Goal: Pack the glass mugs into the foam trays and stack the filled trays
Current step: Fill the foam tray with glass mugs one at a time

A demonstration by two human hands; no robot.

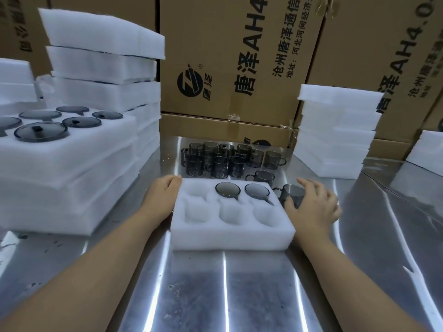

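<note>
At frame centre, the white six-pocket foam tray (pixel 230 238) holds two smoky grey glass mugs (pixel 227 190) in its upper row; left grip (pixel 163 195) rests relaxed against its edge to steady it, right grip (pixel 314 204) clasps a third mug (pixel 291 190) just beside, probably next in.
</note>
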